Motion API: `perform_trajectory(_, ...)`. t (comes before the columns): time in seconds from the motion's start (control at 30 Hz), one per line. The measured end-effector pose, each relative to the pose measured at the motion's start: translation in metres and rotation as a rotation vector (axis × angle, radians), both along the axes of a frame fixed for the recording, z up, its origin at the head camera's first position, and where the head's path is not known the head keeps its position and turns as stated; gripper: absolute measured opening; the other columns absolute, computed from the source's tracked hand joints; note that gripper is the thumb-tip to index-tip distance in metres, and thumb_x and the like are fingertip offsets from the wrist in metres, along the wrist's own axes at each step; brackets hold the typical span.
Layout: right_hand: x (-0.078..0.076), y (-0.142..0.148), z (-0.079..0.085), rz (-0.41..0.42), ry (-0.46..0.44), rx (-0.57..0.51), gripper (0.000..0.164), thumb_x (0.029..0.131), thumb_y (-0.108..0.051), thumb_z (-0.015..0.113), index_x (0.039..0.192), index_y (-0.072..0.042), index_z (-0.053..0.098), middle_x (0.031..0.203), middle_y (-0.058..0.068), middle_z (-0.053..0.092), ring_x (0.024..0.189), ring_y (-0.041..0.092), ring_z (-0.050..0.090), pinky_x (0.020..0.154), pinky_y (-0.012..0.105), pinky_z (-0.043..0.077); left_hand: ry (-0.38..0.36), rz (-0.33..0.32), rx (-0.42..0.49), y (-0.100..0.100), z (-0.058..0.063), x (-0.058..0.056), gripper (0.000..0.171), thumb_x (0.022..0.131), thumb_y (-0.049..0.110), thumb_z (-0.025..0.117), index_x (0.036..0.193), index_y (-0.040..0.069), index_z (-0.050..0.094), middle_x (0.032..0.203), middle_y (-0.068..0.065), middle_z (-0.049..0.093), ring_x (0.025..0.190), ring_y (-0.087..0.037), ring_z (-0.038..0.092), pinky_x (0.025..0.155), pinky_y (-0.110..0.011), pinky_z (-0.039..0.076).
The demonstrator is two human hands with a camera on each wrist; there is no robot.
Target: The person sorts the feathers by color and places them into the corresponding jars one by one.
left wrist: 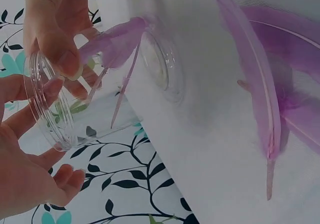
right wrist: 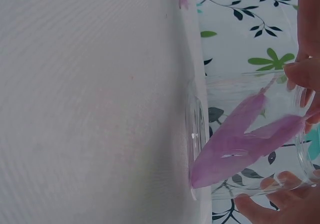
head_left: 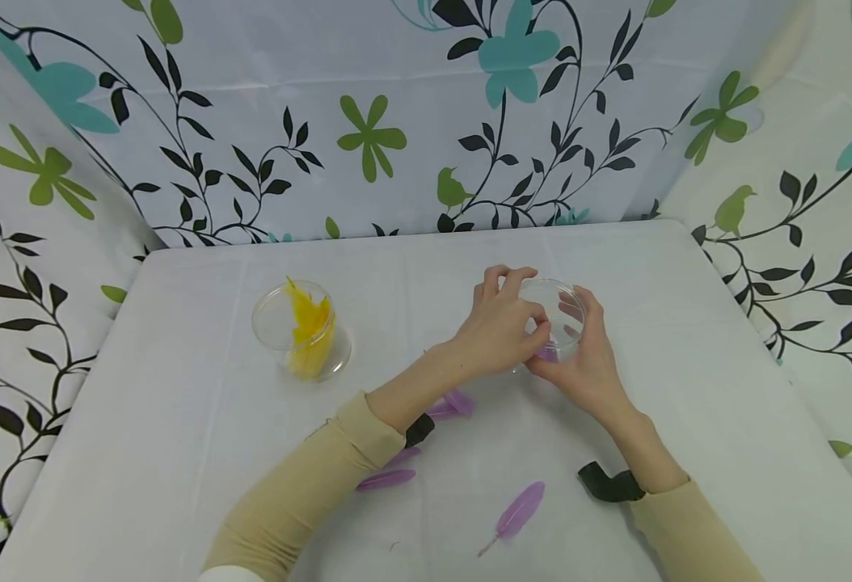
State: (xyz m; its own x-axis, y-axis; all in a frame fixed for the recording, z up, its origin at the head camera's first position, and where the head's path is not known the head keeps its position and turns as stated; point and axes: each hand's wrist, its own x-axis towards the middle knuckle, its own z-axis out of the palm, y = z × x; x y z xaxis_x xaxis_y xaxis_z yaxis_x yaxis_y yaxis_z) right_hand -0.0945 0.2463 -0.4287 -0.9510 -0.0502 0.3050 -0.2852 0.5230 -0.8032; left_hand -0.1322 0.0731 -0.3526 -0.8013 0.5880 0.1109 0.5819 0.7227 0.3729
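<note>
My right hand [head_left: 586,364] holds a clear glass jar [right wrist: 240,86] near its rim, thumb and fingers round the glass. The jar stands upright at the right of the table. Purple feathers [right wrist: 232,144] lean inside it, their quills towards the mouth. My left hand [head_left: 502,319] is over the jar's mouth, its thumb and fingertips reaching in, close by the quills. I cannot tell whether they still pinch a feather. Several loose purple feathers [left wrist: 255,78] lie on the cloth near my left forearm, partly hidden by it in the head view. A single purple feather [head_left: 520,509] lies nearer the front.
A second glass jar [head_left: 266,319] with yellow feathers [head_left: 310,331] in it stands on the left of the white-covered table [head_left: 200,404]. A patterned curtain [head_left: 397,65] hangs behind and at the sides. Black bands [head_left: 608,485] are at my wrists.
</note>
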Motion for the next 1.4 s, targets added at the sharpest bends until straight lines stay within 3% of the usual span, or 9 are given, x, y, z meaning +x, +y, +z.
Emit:
perform_trajectory(0.13, 0.001, 0.0, -0.001, -0.012, -0.012, -0.002, 0.105, 0.074, -0.013, 0.087, 0.153, -0.011, 0.017, 0.149, 0.021, 0.041, 0.138, 0.043, 0.04, 0.107, 0.07, 0.033, -0.037, 0.009, 0.019, -0.006, 0.001, 0.0, 0.021, 0.098, 0.031, 0.057, 0.101, 0.026, 0.077, 0.156, -0.009, 0.038, 0.141, -0.031, 0.022, 0.109, -0.048, 0.033)
perform_trajectory(0.27, 0.0, -0.001, 0.0, -0.032, -0.013, 0.007, 0.108, 0.072, -0.016, 0.089, 0.153, -0.011, 0.017, 0.149, 0.021, 0.042, 0.139, 0.041, 0.04, 0.107, 0.069, 0.033, -0.041, 0.021, 0.123, -0.025, 0.004, 0.002, 0.017, 0.099, 0.029, 0.059, 0.105, 0.025, 0.074, 0.155, -0.005, 0.038, 0.14, -0.028, 0.026, 0.112, -0.046, 0.035)
perform_trajectory(0.43, -0.001, -0.001, 0.0, -0.043, -0.006, 0.01, 0.111, 0.07, -0.017, 0.092, 0.153, -0.011, 0.018, 0.149, 0.02, 0.044, 0.139, 0.038, 0.041, 0.109, 0.064, 0.034, -0.036, 0.001, 0.195, -0.071, 0.007, 0.007, 0.015, 0.096, 0.02, 0.064, 0.11, 0.016, 0.071, 0.133, -0.003, 0.058, 0.122, -0.025, 0.05, 0.102, -0.04, 0.046)
perform_trajectory(0.53, -0.002, -0.001, 0.0, -0.048, -0.004, 0.009, 0.111, 0.069, -0.016, 0.092, 0.153, -0.011, 0.019, 0.148, 0.018, 0.044, 0.139, 0.037, 0.042, 0.109, 0.063, 0.035, -0.129, -0.007, 0.12, -0.103, 0.003, 0.012, 0.018, 0.095, 0.017, 0.066, 0.112, 0.012, 0.069, 0.117, -0.004, 0.066, 0.109, -0.024, 0.06, 0.094, -0.039, 0.051)
perform_trajectory(0.7, -0.002, -0.002, 0.001, -0.048, -0.006, 0.005, 0.111, 0.068, -0.015, 0.092, 0.152, -0.01, 0.019, 0.149, 0.017, 0.044, 0.14, 0.035, 0.041, 0.11, 0.062, 0.034, -0.33, 0.038, -0.129, -0.152, -0.016, 0.03, 0.021, 0.094, 0.021, 0.07, 0.111, 0.01, 0.07, 0.105, -0.005, 0.067, 0.097, -0.021, 0.062, 0.091, -0.037, 0.054)
perform_trajectory(0.77, -0.002, -0.002, 0.001, -0.047, -0.009, 0.003, 0.111, 0.068, -0.015, 0.092, 0.152, -0.01, 0.019, 0.149, 0.017, 0.044, 0.14, 0.035, 0.041, 0.11, 0.062, 0.034, -0.35, 0.054, -0.195, -0.168, -0.026, 0.04, 0.021, 0.091, 0.023, 0.074, 0.108, 0.011, 0.071, 0.1, -0.003, 0.066, 0.09, -0.018, 0.06, 0.089, -0.036, 0.054)
perform_trajectory(0.87, -0.002, -0.002, 0.001, -0.048, -0.014, 0.002, 0.111, 0.069, -0.015, 0.092, 0.152, -0.01, 0.019, 0.148, 0.018, 0.044, 0.14, 0.035, 0.041, 0.11, 0.062, 0.034, -0.333, 0.067, -0.217, -0.188, -0.035, 0.053, 0.019, 0.086, 0.021, 0.079, 0.101, 0.012, 0.071, 0.093, 0.0, 0.062, 0.083, -0.015, 0.056, 0.084, -0.034, 0.053)
perform_trajectory(1.13, 0.0, -0.002, 0.0, -0.05, -0.024, -0.002, 0.111, 0.07, -0.016, 0.091, 0.153, -0.011, 0.018, 0.147, 0.02, 0.044, 0.139, 0.037, 0.041, 0.109, 0.064, 0.034, -0.264, 0.079, -0.187, -0.206, -0.042, 0.071, 0.009, 0.088, 0.011, 0.075, 0.087, 0.013, 0.067, 0.081, 0.005, 0.054, 0.074, -0.011, 0.049, 0.071, -0.027, 0.051)
perform_trajectory(1.4, -0.001, -0.003, 0.001, -0.045, -0.015, -0.001, 0.112, 0.068, -0.015, 0.092, 0.153, -0.01, 0.019, 0.148, 0.02, 0.044, 0.139, 0.036, 0.041, 0.109, 0.062, 0.035, -0.24, 0.07, -0.299, -0.196, -0.041, 0.078, 0.009, 0.091, 0.007, 0.07, 0.088, 0.006, 0.062, 0.078, -0.001, 0.056, 0.071, -0.016, 0.052, 0.073, -0.033, 0.055)
